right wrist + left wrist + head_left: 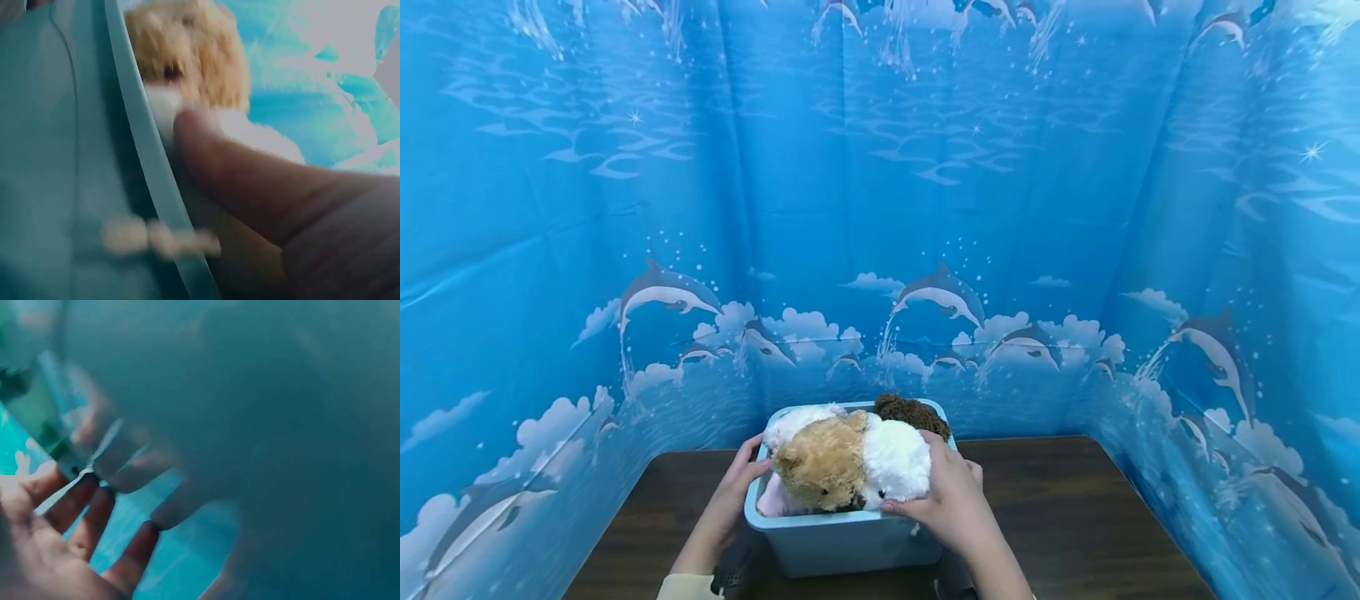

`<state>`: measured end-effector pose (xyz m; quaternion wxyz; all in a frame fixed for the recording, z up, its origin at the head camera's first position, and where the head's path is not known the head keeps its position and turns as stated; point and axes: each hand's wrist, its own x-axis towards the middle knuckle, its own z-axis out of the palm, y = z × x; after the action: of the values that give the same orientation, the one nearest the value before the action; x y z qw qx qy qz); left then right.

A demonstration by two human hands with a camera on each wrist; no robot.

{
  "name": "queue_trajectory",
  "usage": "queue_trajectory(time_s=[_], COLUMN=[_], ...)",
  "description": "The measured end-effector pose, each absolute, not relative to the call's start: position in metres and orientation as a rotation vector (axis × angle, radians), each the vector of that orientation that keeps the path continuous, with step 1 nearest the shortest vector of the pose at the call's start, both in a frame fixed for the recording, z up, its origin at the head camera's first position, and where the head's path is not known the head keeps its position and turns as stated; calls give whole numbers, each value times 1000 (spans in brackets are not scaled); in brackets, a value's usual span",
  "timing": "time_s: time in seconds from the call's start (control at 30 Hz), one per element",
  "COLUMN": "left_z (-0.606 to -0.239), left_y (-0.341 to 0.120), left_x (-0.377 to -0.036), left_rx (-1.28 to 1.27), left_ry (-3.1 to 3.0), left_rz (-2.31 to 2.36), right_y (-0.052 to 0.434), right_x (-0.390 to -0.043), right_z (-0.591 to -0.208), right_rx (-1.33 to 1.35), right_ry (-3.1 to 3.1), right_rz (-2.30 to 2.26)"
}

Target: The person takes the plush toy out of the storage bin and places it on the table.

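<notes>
Centrally, a light blue plastic bin (842,542) stands on the dark wooden table (1075,517), near its front edge. It is packed above the rim with plush toys — a tan one (822,467) at the front, a white one (895,460) touching it on the right, a dark brown one (913,412) at the back, another white one (801,419) at back left. The right hand (951,500) lies over the white plush and the bin's front rim, thumb pressed on the fur, fingers curled round it. The left hand (733,492) rests against the bin's left wall — fingers straight and spread. A blue dolphin-print curtain (880,208) encloses the table on three sides.
</notes>
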<state>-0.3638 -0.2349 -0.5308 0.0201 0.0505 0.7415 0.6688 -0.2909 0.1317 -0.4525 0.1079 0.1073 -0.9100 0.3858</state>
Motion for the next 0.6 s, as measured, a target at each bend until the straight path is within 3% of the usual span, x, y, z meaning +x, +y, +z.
queue_trajectory(time_s=[0.23, 0.6], left_z=[-530, -533], left_y=[-228, -226], left_x=[-364, -362], left_rx=[160, 148], left_ry=[2297, 2270], left_rz=[2150, 2172], right_y=[118, 133], right_x=[-290, -291], right_z=[-451, -446], right_rx=[155, 138], right_ry=[-2563, -2345], right_rz=[1292, 1793])
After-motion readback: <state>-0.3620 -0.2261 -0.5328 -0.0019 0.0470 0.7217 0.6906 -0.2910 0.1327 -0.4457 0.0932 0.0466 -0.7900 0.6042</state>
